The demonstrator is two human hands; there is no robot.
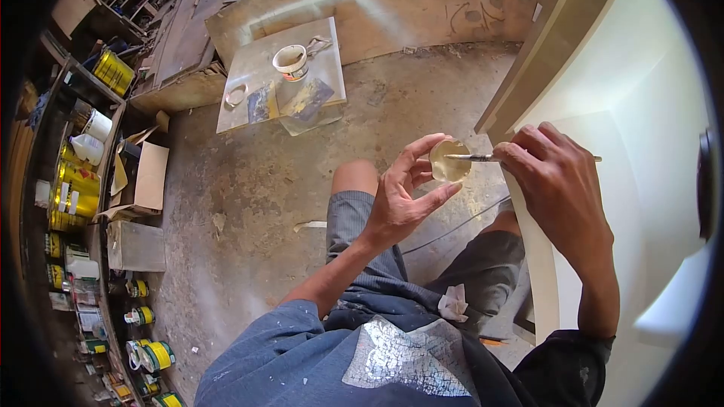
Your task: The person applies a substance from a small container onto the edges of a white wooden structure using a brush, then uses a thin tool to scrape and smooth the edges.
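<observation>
My left hand (405, 200) is closed around a small round cup (452, 167), its open top facing me. Pale beige stuff coats the inside of the cup. In my right hand (554, 181) is a thin brush (480, 157), pinched between thumb and fingers, with its tip inside the cup. The brush's rear end sticks out past my right hand. Just beyond and to the right of that hand stands a large pale curved panel (641, 143). A crumpled piece of white paper (453, 303) lies on my lap.
A board (332, 45) on the floor holds a white tub (290, 62), a tape roll (236, 96) and stained sheets (305, 99). Shelves with several paint cans (77, 188) line the left, beside an open cardboard box (151, 177). Wooden panels (392, 11) lean behind. A cable (461, 223) crosses the floor.
</observation>
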